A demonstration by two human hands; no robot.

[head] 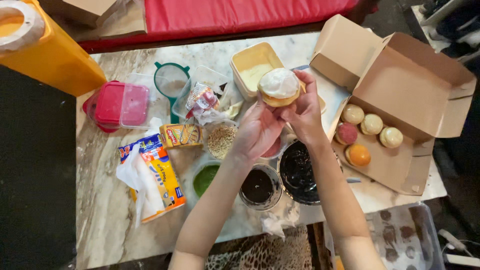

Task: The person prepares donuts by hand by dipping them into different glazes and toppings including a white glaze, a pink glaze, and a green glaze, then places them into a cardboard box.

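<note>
A: Bun point(278, 86) sits up between both hands, over the marble table point(105, 200), just in front of the yellow tub point(252, 62).

B: Fingers?

A: Left hand point(259, 131) cups it from below-left, fingers curled under, thumb by the bun's lower edge. Right hand point(304, 112) closes on the right side, fingertips point(300, 76) wrapping up over the far rim. Both hands closed on it, touching. White cream top faces up, uncovered by fingers.

B: Tilt?

A: Roughly level, slight lean toward camera. Can't tell more.

B: Around it?

A: Open cardboard box point(400, 100) to the right, five small round pastries point(370, 131) inside, well apart from the hands. Dark bowl point(299, 172) right under the right wrist, smaller dark cup point(259, 186) beside it. Green sauce cup point(205, 179) and crumb cup point(221, 140) left of the left forearm. Glove box point(157, 175) with a plastic sheet pulled out further left. Pink container point(120, 104) and green sieve point(171, 80) at far left. Orange bin point(45, 50) at the corner.

B: Done.
</note>
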